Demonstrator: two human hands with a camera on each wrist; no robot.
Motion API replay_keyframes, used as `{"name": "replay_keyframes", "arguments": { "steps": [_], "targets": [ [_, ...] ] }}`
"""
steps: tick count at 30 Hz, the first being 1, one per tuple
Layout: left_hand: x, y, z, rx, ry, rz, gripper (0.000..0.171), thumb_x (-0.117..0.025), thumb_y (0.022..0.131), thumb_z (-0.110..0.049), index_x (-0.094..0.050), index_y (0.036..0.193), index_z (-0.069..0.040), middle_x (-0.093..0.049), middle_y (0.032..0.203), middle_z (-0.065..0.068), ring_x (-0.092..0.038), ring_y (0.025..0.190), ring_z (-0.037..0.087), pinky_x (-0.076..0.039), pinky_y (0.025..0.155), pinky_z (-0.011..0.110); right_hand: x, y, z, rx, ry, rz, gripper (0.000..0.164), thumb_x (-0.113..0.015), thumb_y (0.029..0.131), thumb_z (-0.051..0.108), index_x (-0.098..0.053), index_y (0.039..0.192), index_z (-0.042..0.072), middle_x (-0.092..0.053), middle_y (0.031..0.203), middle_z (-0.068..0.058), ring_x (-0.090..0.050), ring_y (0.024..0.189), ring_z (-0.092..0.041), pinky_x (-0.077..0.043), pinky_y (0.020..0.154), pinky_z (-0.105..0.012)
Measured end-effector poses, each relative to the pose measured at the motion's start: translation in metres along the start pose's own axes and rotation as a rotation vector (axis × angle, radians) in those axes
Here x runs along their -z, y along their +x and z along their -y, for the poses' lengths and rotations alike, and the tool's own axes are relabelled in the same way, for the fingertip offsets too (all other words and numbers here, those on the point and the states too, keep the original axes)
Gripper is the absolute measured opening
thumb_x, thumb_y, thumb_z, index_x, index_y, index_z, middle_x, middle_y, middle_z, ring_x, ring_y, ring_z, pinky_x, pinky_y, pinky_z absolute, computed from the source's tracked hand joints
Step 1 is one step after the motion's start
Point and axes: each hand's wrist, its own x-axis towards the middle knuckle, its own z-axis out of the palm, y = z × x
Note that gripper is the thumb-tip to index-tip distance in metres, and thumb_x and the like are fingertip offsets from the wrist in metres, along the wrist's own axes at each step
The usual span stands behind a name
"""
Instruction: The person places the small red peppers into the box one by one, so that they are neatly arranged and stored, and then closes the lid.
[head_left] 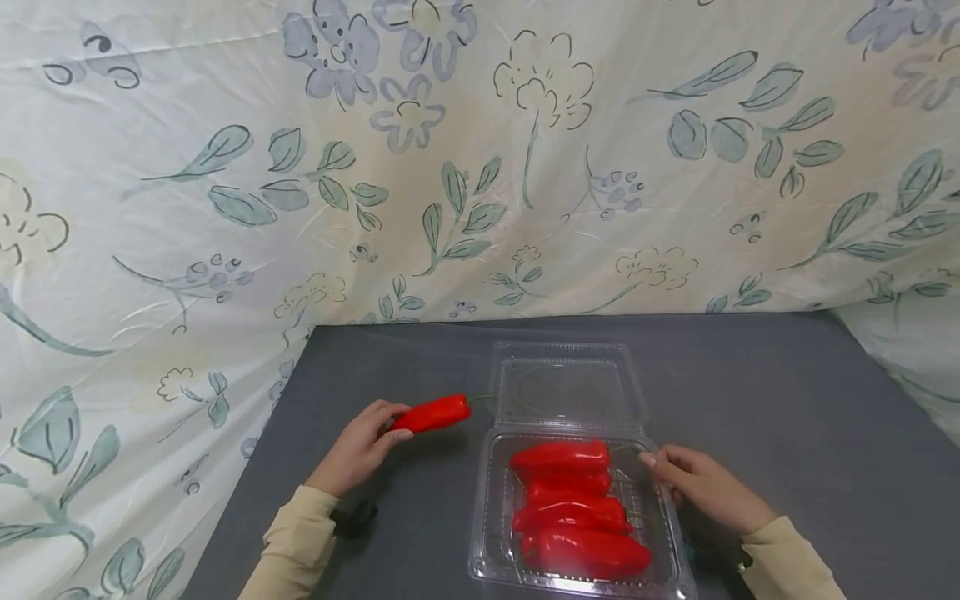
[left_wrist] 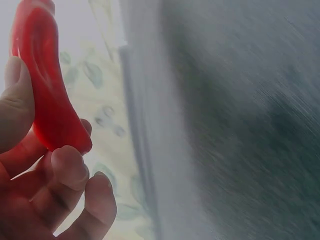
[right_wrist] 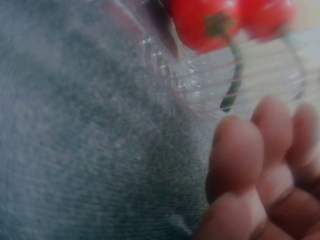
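My left hand (head_left: 358, 450) holds a red pepper (head_left: 433, 414) between thumb and fingers, raised to the left of a clear plastic container (head_left: 480, 508). The pepper's thin green stem points right, toward the container. In the left wrist view, the thumb lies along one side of the red pepper (left_wrist: 42, 75), with fingertips at its lower end. Several red peppers (head_left: 588, 552) lie stacked in a row in the container's base. At the right rim, my right hand (head_left: 701, 483) grips the container's edge with bent fingers. The right wrist view shows the fingers (right_wrist: 235, 150) close below a green stem (right_wrist: 232, 90).
The container's clear lid (head_left: 562, 383) lies folded back behind its base. A dark grey cloth (head_left: 750, 375) covers the table. Behind and at the left hangs a white flowered curtain (head_left: 450, 208).
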Motion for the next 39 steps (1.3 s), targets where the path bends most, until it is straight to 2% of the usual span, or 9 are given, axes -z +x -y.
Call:
{"name": "replay_keyframes", "arguments": {
  "steps": [7, 14, 22, 31, 39],
  "targets": [
    [-0.002, 0.008, -0.031, -0.066, -0.005, 0.007, 0.035, -0.071, 0.085, -0.017, -0.062, 0.117, -0.009, -0.059, 0.105, 0.001, -0.054, 0.084, 0.013, -0.051, 0.07, 0.024, -0.001, 0.0, 0.0, -0.021, -0.004, -0.003, 0.033, -0.051, 0.098, 0.035, -0.055, 0.084, 0.005, -0.055, 0.07, -0.005, -0.053, 0.064, -0.016, -0.043, 0.057, -0.028],
    [-0.018, 0.012, -0.061, -0.137, 0.023, 0.001, 0.036, -0.072, 0.084, -0.021, -0.062, 0.117, -0.01, -0.06, 0.106, -0.001, -0.055, 0.085, 0.01, -0.052, 0.071, 0.022, -0.001, -0.001, 0.002, -0.02, -0.006, -0.003, 0.034, -0.052, 0.097, 0.036, -0.056, 0.085, 0.005, -0.056, 0.07, -0.006, -0.053, 0.064, -0.016, -0.043, 0.057, -0.027],
    [-0.036, 0.015, -0.096, -0.192, 0.041, 0.045, 0.037, -0.072, 0.084, -0.027, -0.063, 0.117, -0.013, -0.06, 0.104, -0.003, -0.057, 0.083, 0.007, -0.054, 0.074, 0.023, -0.001, -0.002, 0.002, -0.026, -0.003, -0.007, 0.033, -0.051, 0.097, 0.036, -0.055, 0.085, 0.005, -0.055, 0.07, -0.006, -0.053, 0.065, -0.017, -0.043, 0.057, -0.028],
    [-0.058, 0.015, -0.113, -0.19, 0.096, 0.13, 0.039, -0.072, 0.085, -0.031, -0.062, 0.119, -0.015, -0.061, 0.105, -0.004, -0.058, 0.085, 0.006, -0.053, 0.077, 0.021, -0.001, -0.002, 0.002, 0.009, 0.007, -0.005, 0.034, -0.051, 0.098, 0.036, -0.055, 0.084, 0.004, -0.055, 0.07, -0.004, -0.052, 0.063, -0.014, -0.042, 0.056, -0.027],
    [-0.071, 0.014, -0.121, -0.271, 0.19, 0.158, 0.036, -0.07, 0.086, -0.033, -0.063, 0.115, -0.014, -0.062, 0.106, -0.003, -0.061, 0.087, 0.007, -0.052, 0.079, 0.019, 0.0, 0.0, -0.001, 0.047, 0.014, -0.007, 0.034, -0.052, 0.098, 0.035, -0.054, 0.082, 0.005, -0.055, 0.07, -0.003, -0.052, 0.062, -0.013, -0.045, 0.056, -0.028]
  ]
}}
